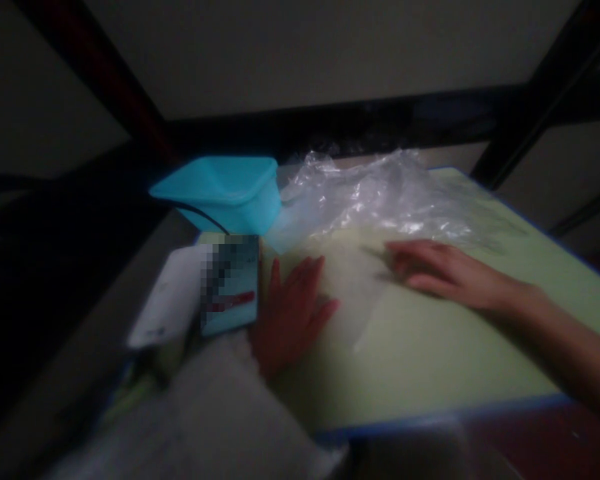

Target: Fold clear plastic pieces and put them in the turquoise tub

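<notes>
My left hand (293, 313) lies palm down on the yellow-green table top, its fingers stretched and spread, holding nothing. Just right of it is a flat, thin clear plastic bag or sheet (357, 293); its outline is faint. My right hand (437, 270) is at the right side of this plastic. Its fingers are bent, with thumb and fingers slightly apart, and nothing shows between them. Behind both hands spreads a crumpled heap of clear plastic (380, 193). Blur hides whether the right fingertips touch the flat plastic.
A turquoise plastic basin (250, 200) stands at the back left. Before it are a partly pixelated flat box or device (240, 293), a white flat object (173, 293) and a dark cable (205, 215). Pale grey material (220, 413) covers the near left. The table has a blue edge (445, 413).
</notes>
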A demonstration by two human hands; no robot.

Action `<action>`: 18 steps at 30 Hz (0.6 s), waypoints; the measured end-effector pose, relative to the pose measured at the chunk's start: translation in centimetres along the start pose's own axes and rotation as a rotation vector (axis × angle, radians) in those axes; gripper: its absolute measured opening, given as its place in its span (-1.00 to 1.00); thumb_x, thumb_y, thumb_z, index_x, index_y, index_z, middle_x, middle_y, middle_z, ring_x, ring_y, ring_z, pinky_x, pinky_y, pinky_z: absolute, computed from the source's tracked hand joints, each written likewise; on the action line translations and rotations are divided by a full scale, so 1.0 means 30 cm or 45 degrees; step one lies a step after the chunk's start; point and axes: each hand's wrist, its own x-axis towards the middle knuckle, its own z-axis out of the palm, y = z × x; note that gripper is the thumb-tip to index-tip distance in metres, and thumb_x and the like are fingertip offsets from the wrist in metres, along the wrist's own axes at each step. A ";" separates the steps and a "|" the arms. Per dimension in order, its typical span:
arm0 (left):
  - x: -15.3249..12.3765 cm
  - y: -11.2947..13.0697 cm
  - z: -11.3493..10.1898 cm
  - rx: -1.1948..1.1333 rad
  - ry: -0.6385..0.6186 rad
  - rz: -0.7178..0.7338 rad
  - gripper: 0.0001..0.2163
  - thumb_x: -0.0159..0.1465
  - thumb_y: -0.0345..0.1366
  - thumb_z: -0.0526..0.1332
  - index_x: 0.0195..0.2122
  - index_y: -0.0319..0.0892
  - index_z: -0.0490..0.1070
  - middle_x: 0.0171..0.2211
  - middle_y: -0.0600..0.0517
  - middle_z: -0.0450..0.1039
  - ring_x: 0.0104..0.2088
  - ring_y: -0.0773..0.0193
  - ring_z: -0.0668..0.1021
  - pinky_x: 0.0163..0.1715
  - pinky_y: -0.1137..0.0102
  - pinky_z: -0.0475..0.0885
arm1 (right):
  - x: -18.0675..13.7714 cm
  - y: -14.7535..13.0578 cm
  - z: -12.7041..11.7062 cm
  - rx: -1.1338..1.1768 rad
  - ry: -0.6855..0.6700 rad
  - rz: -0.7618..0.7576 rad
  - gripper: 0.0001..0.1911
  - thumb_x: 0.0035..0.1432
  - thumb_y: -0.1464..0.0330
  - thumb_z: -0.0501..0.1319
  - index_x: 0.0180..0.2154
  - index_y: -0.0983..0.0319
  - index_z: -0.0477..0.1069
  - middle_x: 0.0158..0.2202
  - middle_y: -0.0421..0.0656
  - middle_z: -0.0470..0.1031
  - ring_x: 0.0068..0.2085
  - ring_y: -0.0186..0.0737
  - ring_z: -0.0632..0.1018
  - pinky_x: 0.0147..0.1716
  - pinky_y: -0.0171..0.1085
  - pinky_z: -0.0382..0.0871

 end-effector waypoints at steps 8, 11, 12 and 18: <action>-0.019 0.022 -0.028 -0.157 -0.077 0.397 -0.46 0.38 -0.06 -0.12 0.26 -0.35 -0.03 0.31 -0.20 -0.01 0.34 0.14 -0.01 0.30 0.12 -0.10 | -0.003 -0.034 0.006 0.255 -0.069 -0.020 -0.58 0.33 0.20 0.03 0.12 0.28 0.26 -0.25 -0.10 0.55 -0.25 -0.21 0.57 -0.27 -0.27 0.41; -0.026 0.063 -0.040 -0.211 -0.232 0.558 -0.38 0.35 0.03 -0.05 0.28 -0.32 -0.05 0.33 -0.17 -0.08 0.34 0.15 -0.05 0.31 0.16 -0.09 | 0.002 -0.033 0.011 0.263 -0.033 -0.022 -0.60 0.32 0.20 0.03 0.08 0.28 0.29 -0.31 -0.13 0.55 -0.29 -0.23 0.56 -0.30 -0.28 0.41; -0.028 0.076 -0.042 -0.223 -0.277 0.578 -0.34 0.32 0.07 -0.02 0.29 -0.32 -0.05 0.33 -0.18 -0.09 0.34 0.13 -0.05 0.31 0.16 -0.09 | 0.004 -0.032 0.011 0.258 -0.023 -0.023 -0.60 0.32 0.20 0.03 0.08 0.28 0.29 -0.32 -0.13 0.54 -0.31 -0.23 0.56 -0.31 -0.28 0.41; -0.040 0.101 -0.031 -0.280 -0.364 0.583 -0.21 0.23 0.16 0.07 0.29 -0.35 -0.03 0.32 -0.22 -0.08 0.33 0.09 -0.01 0.31 0.21 -0.06 | 0.008 -0.029 0.015 0.167 0.020 -0.007 -0.61 0.33 0.20 0.02 0.06 0.28 0.32 -0.32 -0.13 0.55 -0.32 -0.23 0.56 -0.31 -0.29 0.41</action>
